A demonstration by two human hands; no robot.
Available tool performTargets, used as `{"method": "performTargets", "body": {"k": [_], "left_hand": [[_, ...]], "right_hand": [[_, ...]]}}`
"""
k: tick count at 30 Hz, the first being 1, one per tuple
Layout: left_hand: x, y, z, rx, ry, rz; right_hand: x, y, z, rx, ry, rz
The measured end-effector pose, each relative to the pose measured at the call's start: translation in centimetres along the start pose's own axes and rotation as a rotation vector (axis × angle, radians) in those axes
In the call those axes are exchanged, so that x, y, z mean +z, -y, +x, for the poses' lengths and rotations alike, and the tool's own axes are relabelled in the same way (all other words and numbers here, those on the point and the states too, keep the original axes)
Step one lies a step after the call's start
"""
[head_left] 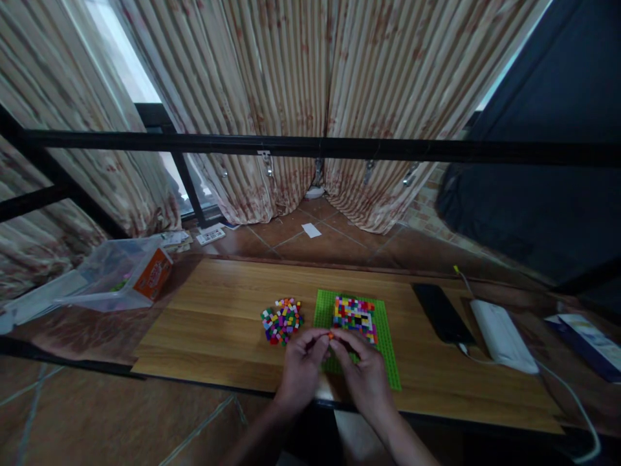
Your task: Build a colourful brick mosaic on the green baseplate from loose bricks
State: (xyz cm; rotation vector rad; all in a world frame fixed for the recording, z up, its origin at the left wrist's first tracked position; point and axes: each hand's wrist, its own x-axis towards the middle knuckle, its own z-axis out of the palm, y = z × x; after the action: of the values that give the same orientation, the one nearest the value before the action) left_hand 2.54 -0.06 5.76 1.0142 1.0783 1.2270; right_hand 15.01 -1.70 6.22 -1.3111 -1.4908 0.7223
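- Left hand [301, 364] and right hand [361, 367] pinch a tiny orange plastic block [330, 336], mostly hidden;
- both screen part of a green studded plastic baseplate [387, 343].

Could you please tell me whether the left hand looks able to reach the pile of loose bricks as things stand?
Probably yes: the pile of loose bricks lies close beyond the left hand, with nothing visible between them, though its fingertips are occupied at a small orange brick.

Wood tabletop [218, 317]: brick pile [283, 323], green baseplate [387, 346], phone [439, 314], white device [502, 338] at right edge.
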Motion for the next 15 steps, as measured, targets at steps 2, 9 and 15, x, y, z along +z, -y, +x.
{"method": "performTargets", "body": {"k": [2, 9, 15], "left_hand": [[0.9, 0.1, -0.1, -0.035, -0.008, -0.046], [2.4, 1.4, 0.5, -0.062, -0.015, 0.0], [1.8, 2.1, 2.9, 0.073, -0.09, 0.395]], "right_hand": [[0.1, -0.1, -0.4, 0.043, -0.049, 0.047], [-1.5, -1.7, 1.4, 0.01, -0.055, -0.003], [-2.7, -3.7, 5.7, -0.078, -0.047, -0.245]]}}
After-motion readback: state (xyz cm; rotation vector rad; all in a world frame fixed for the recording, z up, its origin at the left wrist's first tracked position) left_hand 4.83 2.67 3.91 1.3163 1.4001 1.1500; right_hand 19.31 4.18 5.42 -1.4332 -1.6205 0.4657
